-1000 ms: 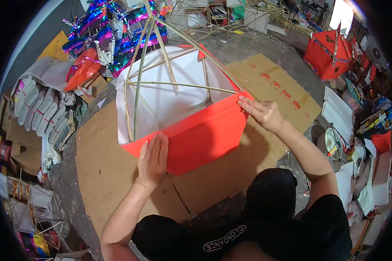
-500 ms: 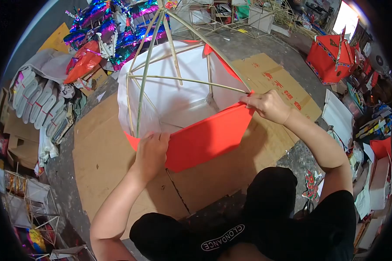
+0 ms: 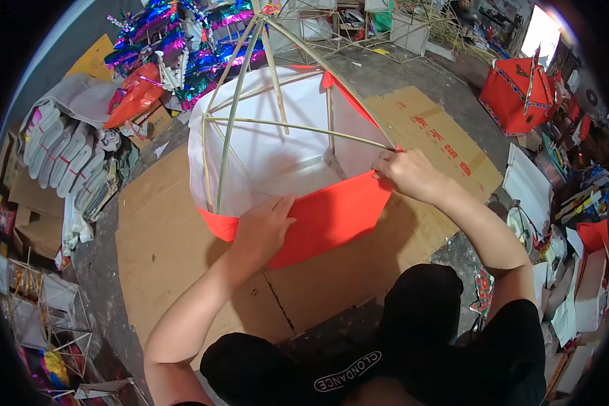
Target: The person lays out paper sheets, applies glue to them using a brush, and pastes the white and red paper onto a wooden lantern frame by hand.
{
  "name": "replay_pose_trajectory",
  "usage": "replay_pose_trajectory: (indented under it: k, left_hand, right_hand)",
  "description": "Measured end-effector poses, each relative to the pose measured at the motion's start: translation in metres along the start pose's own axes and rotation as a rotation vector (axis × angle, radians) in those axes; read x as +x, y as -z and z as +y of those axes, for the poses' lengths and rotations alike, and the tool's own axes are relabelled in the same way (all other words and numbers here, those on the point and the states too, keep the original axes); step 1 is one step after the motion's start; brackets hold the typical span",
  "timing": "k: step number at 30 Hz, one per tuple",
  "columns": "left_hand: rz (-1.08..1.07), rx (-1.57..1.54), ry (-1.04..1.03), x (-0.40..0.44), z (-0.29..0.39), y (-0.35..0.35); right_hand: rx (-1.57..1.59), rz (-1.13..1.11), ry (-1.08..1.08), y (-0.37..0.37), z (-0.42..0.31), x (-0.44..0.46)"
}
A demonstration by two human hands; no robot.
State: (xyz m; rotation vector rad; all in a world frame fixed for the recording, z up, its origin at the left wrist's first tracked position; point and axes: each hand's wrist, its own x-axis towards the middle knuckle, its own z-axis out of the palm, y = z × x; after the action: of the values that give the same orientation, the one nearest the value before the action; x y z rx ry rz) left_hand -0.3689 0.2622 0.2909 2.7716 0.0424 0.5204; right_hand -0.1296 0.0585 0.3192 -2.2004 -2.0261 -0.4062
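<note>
On my black shirt [image 3: 426, 362] I read "CLONDANCE" [image 3: 348, 371], while red Chinese characters [image 3: 442, 137] line the cardboard's [image 3: 183, 271] upper-right edge.

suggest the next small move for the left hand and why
Perhaps slide the left hand along the top edge of the red panel, smoothing toward the right hand: the right pinches one corner, leaving the edge between both hands uncovered.

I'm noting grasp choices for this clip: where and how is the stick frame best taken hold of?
Probably just below the peak, coming from above and closing round the converging poles. There the stick frame is bare and its poles gather close together; along the near side, the red sheet looks thin and might crease under a grip.
</note>
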Motion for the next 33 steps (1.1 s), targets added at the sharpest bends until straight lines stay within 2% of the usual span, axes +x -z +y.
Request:
replay_pose_trajectory:
  k: [5,8,12,15,18,21,24,26,27,29,31,33]
  left_hand:
    - [0.242,0.069,-0.09,0.024,0.014,-0.015]
    - [0.193,-0.065,-0.081,0.033,0.014,-0.024]
    - [0.095,-0.065,-0.016,0.039,0.013,-0.026]
    - [0.056,-0.013,0.012,0.042,0.014,-0.024]
    - [-0.031,0.046,0.017,0.044,0.014,-0.021]
    - [-0.044,0.017,-0.03,0.047,0.011,-0.013]
    - [-0.031,0.02,-0.071,0.042,0.007,-0.008]
    - [-0.002,-0.008,-0.115,0.041,-0.003,0.0]
    - [-0.046,-0.007,-0.057,0.039,-0.007,0.013]
    - [-0.129,-0.001,0.074,0.03,-0.011,0.057]
    - [0.019,0.167,0.01,0.007,-0.024,0.087]
    - [0.061,0.282,0.069,-0.024,-0.043,0.104]
  right_hand:
    - [-0.069,0.065,0.029,0.0,-0.004,-0.001]
    - [-0.149,0.068,-0.004,-0.002,-0.002,-0.006]
    - [-0.158,0.014,-0.024,-0.002,0.004,-0.006]
    - [-0.101,-0.19,-0.092,0.0,0.005,0.005]
    - [-0.005,-0.222,-0.129,0.002,0.006,0.008]
    - [0.344,0.298,-0.031,0.023,0.005,-0.002]
    - [0.392,0.553,-0.215,0.035,0.032,0.016]
    - [0.354,0.502,-0.207,0.036,0.056,0.035]
    - [0.333,0.479,-0.199,0.038,0.061,0.041]
    - [0.303,0.272,-0.131,0.045,0.053,0.045]
    - [0.397,0.061,-0.057,0.043,0.034,0.045]
    - [0.252,0.188,0.236,0.029,0.009,0.041]
